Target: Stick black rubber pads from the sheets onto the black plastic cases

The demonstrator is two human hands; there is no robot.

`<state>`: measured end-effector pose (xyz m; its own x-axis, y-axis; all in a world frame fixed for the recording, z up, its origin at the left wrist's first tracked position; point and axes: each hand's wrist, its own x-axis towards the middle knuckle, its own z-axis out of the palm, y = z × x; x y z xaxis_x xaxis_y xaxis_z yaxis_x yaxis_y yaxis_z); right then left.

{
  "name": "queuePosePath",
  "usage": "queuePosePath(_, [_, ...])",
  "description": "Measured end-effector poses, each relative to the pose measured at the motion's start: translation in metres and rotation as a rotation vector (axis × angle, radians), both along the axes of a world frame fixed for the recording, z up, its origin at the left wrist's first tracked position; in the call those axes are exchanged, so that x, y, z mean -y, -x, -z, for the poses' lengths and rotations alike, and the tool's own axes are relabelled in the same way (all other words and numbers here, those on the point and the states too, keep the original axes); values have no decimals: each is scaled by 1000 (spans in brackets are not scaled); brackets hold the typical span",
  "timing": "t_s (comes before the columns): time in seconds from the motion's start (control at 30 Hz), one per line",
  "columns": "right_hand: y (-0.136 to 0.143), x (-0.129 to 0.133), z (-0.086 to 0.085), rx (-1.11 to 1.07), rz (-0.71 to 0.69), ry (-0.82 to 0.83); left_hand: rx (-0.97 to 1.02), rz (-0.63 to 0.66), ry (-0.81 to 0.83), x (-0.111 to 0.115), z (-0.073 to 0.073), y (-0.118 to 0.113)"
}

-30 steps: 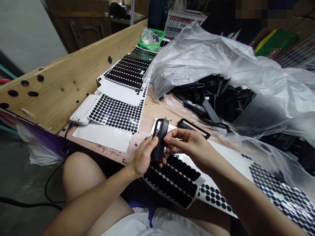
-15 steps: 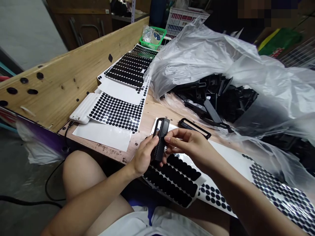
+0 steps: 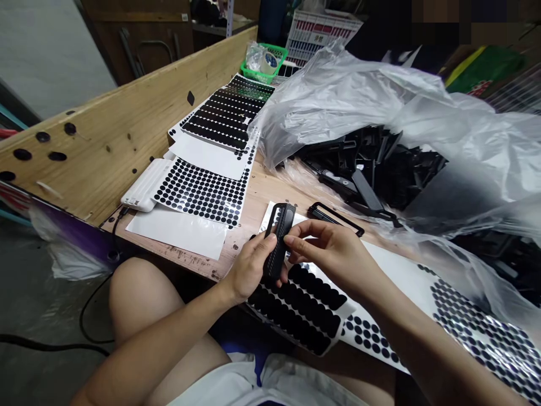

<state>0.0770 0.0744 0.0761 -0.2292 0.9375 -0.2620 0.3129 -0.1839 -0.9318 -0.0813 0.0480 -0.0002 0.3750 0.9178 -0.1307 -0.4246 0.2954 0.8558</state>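
A black plastic piece with a textured face and a slotted frame [image 3: 279, 248] is upright between my hands. My left hand [image 3: 249, 268] grips its left side, the thumb lying on the face. From the right, my right hand [image 3: 323, 245] touches the piece with thumb and fingertips pressed together at its edge. Below them lies a sheet of large black round stickers [image 3: 296, 310], overhanging the table's front edge. Another black frame [image 3: 336, 219] rests on the table just behind my right hand.
Sheets of small black dots [image 3: 203, 192] and a white power bank [image 3: 146, 183] with a cable lie left. A large clear plastic bag [image 3: 350, 96] of black parts [image 3: 376, 169] fills the right. A green basket [image 3: 264, 62] stands at the back, along a wooden side board [image 3: 127, 118].
The black piece is turned slightly, and its face looks darker. Both hands keep their places on it; the whole view has shifted a little.
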Motion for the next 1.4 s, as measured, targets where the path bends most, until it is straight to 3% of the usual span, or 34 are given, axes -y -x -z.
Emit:
queuePosePath(0.27, [0, 9, 5, 164, -13, -201, -42, 7, -70, -2, -2, -3])
queuePosePath(0.47, [-28, 21, 17, 437, 173, -466, 57, -62, -8, -2, -11, -1])
queuePosePath(0.63, [-62, 46, 34, 571, -124, -438, 226, -165, 116, -4, -13, 3])
queuePosePath(0.73, [-70, 53, 43, 542, -162, -385, 308, -150, 203, -7, -21, 11])
queuePosePath(0.8, [-72, 52, 45, 464, -119, -299, 333, -92, 205, -8, -30, 19])
queuePosePath(0.97, [-63, 36, 42, 208, -67, -79, 319, 177, 18, 2, -47, 31])
queuePosePath(1.07, [-47, 30, 46, 170, -111, -100, 253, 241, -37, 7, -41, 22])
queuePosePath(1.2, [-36, 29, 53, 386, -71, -312, 80, 193, -93, 3, -22, 4])
queuePosePath(1.3, [-51, 32, 53, 513, 16, -550, -3, 120, -59, -1, -11, -5])
queuePosePath(1.4, [-76, 36, 49, 563, 53, -550, -49, 101, -94, -1, -8, -8])
